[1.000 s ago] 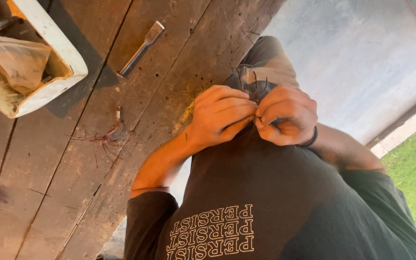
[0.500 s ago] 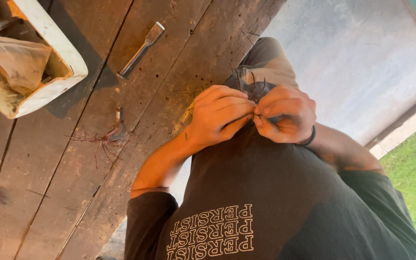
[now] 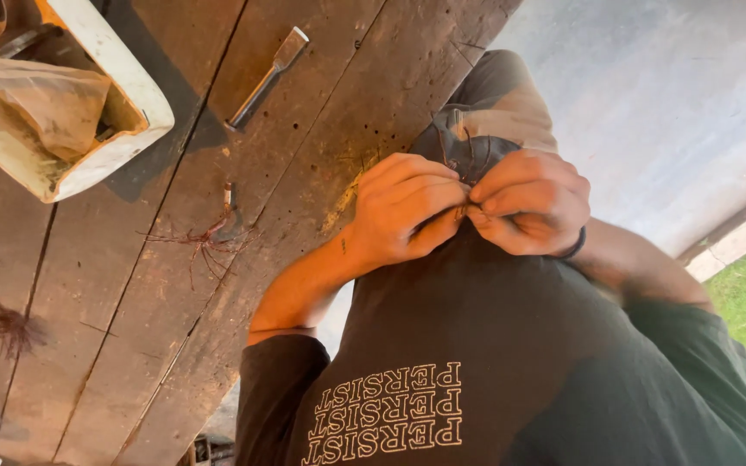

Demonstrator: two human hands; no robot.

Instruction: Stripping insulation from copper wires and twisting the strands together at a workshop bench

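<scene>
Both hands pinch thin dark wire strands (image 3: 464, 168) together at chest height, over bench edge. My left hand (image 3: 403, 211) clenches strands between thumb and fingertips; my right hand (image 3: 533, 203) closes on same strands opposite, knuckles almost touching left. Loose ends poke up above fingers (bundle mostly hidden, cannot tell how it is bound). Twisting looks under way, not finished. On wooden bench (image 3: 131, 345): reddish strand scraps (image 3: 209, 242), chisel (image 3: 267, 76), white tub (image 3: 123, 95) well apart.

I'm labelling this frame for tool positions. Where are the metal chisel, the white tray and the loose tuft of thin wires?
metal chisel (image 3: 262, 80), head view, middle of its shaft.
white tray (image 3: 135, 86), head view, its right rim.
tuft of thin wires (image 3: 209, 242), head view, its centre on the bench.
</scene>
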